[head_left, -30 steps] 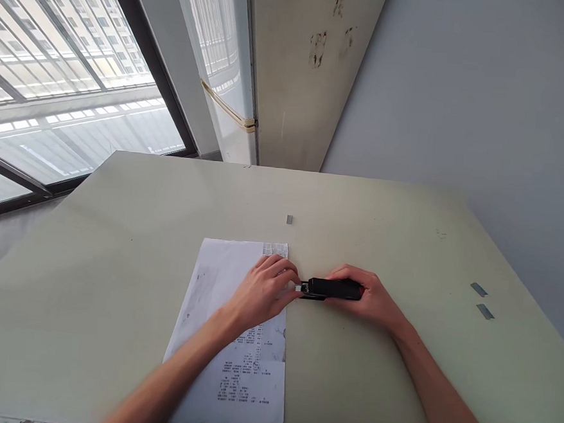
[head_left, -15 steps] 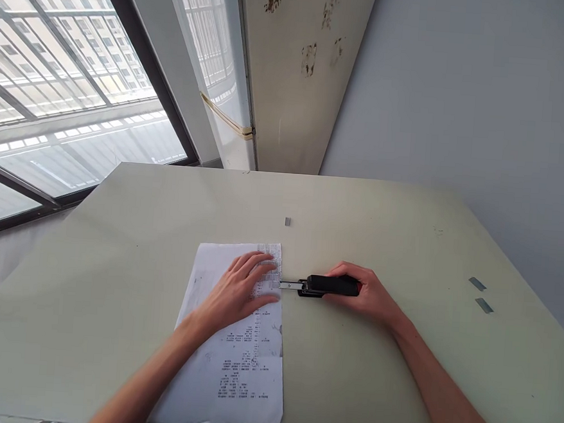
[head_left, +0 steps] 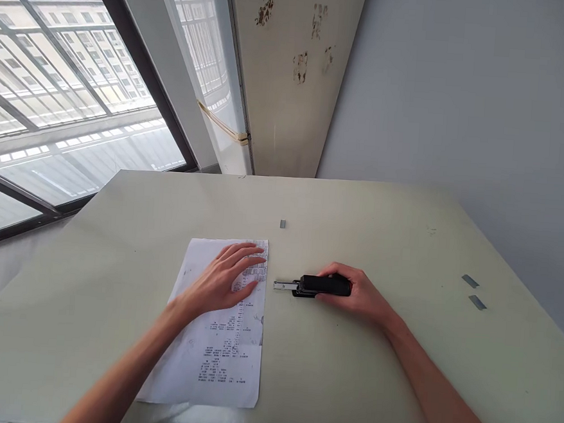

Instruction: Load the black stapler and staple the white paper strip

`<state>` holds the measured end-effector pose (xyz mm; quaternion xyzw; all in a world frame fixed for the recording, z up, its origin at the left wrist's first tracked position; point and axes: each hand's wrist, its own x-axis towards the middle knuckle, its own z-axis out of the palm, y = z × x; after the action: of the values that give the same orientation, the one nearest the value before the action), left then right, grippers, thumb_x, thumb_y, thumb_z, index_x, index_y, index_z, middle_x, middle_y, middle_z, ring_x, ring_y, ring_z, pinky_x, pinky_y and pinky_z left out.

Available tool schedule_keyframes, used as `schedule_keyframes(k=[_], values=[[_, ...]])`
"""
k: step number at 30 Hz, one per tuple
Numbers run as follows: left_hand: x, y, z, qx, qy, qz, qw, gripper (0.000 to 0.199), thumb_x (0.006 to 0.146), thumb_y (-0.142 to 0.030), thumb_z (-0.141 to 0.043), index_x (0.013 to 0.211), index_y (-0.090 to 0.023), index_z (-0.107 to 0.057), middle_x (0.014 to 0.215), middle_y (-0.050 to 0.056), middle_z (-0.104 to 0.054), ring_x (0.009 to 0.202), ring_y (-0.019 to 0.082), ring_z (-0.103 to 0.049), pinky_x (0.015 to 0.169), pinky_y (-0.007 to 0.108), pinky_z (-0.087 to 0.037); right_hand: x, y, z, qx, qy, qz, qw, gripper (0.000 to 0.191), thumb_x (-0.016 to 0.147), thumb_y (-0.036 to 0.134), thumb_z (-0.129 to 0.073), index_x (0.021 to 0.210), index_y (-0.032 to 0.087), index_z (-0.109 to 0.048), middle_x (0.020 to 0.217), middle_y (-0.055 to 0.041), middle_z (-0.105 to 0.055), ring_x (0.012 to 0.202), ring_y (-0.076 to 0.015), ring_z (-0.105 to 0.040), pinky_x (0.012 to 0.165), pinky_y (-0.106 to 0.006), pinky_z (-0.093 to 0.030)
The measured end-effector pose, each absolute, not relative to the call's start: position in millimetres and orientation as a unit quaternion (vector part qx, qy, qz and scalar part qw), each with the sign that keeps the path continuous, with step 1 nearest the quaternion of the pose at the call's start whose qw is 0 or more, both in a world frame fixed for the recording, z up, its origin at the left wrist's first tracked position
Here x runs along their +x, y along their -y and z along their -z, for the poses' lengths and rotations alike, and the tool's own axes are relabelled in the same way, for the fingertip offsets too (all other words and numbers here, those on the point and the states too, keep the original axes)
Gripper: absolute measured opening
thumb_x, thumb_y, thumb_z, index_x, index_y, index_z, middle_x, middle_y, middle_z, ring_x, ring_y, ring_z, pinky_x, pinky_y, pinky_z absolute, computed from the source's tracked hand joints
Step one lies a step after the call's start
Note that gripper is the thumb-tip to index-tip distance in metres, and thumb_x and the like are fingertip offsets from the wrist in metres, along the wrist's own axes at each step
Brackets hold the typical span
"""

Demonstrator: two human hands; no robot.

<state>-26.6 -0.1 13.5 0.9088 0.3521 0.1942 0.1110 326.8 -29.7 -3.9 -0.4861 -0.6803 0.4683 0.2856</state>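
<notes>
My left hand lies spread on the upper part of a printed sheet of paper, its fingertips near the right edge. Whether more sheets lie beneath it I cannot tell. To the right, my right hand is wrapped round the rear of a black stapler. The stapler lies low over the table, its silver front end pointing left at the paper. A narrow strip of table shows between that end and the paper's edge.
A small grey staple strip lies beyond the paper on the pale table. Two more grey strips rest near the right edge. Behind the table stand a refrigerator, a wall and a window.
My left hand and the paper have moved left, away from the stapler. A gap now shows where the stapler's front met the paper's edge. My right hand keeps its hold.
</notes>
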Motion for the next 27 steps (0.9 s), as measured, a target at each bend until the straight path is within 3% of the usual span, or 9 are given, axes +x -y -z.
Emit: schedule_keyframes(k=[5, 8, 12, 16, 19, 27], values=[[1, -37, -17, 0.88, -0.405, -0.234, 0.081, 0.028, 0.107, -0.027, -0.049, 0.13, -0.025, -0.064, 0.125, 0.007, -0.072, 0.121, 0.027, -0.062, 0.109, 0.048, -0.049, 327, 29, 6, -0.484, 0.69, -0.457, 0.284, 0.028, 0.083, 0.044, -0.083, 0.103, 0.028, -0.072, 0.102, -0.0014, -0.077, 0.092, -0.0231, -0.067, 0.082, -0.035, -0.052], [19, -71, -11, 0.885, -0.416, -0.197, 0.075, 0.034, 0.106, -0.021, -0.043, 0.134, -0.022, -0.064, 0.127, 0.011, -0.068, 0.119, 0.029, -0.061, 0.106, 0.05, -0.049, 326, 28, 5, -0.478, 0.689, -0.46, 0.291, 0.028, 0.083, 0.045, -0.083, 0.102, 0.027, -0.071, 0.102, -0.0026, -0.076, 0.093, -0.0241, -0.067, 0.083, -0.037, -0.052], [34, -112, -6, 0.902, -0.391, -0.165, 0.083, 0.041, 0.099, -0.013, -0.05, 0.134, -0.027, -0.066, 0.134, 0.012, -0.063, 0.126, 0.031, -0.056, 0.108, 0.053, -0.044, 325, 27, 4, -0.474, 0.686, -0.464, 0.298, 0.029, 0.083, 0.046, -0.082, 0.103, 0.027, -0.071, 0.103, -0.0043, -0.076, 0.095, -0.0256, -0.067, 0.084, -0.039, -0.052], [40, -133, -9, 0.92, -0.35, -0.137, 0.113, 0.019, 0.101, -0.023, -0.058, 0.113, -0.026, -0.073, 0.123, 0.009, -0.069, 0.118, 0.029, -0.061, 0.107, 0.047, -0.045, 325, 27, 3, -0.479, 0.68, -0.469, 0.297, 0.029, 0.083, 0.045, -0.083, 0.103, 0.027, -0.071, 0.103, -0.0036, -0.076, 0.095, -0.0247, -0.067, 0.084, -0.037, -0.052], [38, -134, -9, 0.92, -0.347, -0.136, 0.124, 0.019, 0.104, -0.03, -0.054, 0.103, -0.023, -0.072, 0.114, 0.009, -0.07, 0.107, 0.027, -0.064, 0.102, 0.045, -0.047, 324, 27, 3, -0.477, 0.683, -0.467, 0.297, 0.029, 0.083, 0.044, -0.083, 0.103, 0.027, -0.071, 0.104, -0.0026, -0.076, 0.095, -0.0236, -0.068, 0.085, -0.036, -0.052], [26, -116, 7, 0.879, -0.41, -0.196, 0.141, 0.027, 0.108, -0.041, -0.048, 0.116, -0.022, -0.065, 0.115, 0.01, -0.067, 0.109, 0.027, -0.063, 0.098, 0.044, -0.052, 325, 28, 6, -0.479, 0.695, -0.45, 0.292, 0.03, 0.084, 0.045, -0.082, 0.105, 0.027, -0.071, 0.104, -0.0035, -0.077, 0.095, -0.0247, -0.068, 0.084, -0.037, -0.052]])
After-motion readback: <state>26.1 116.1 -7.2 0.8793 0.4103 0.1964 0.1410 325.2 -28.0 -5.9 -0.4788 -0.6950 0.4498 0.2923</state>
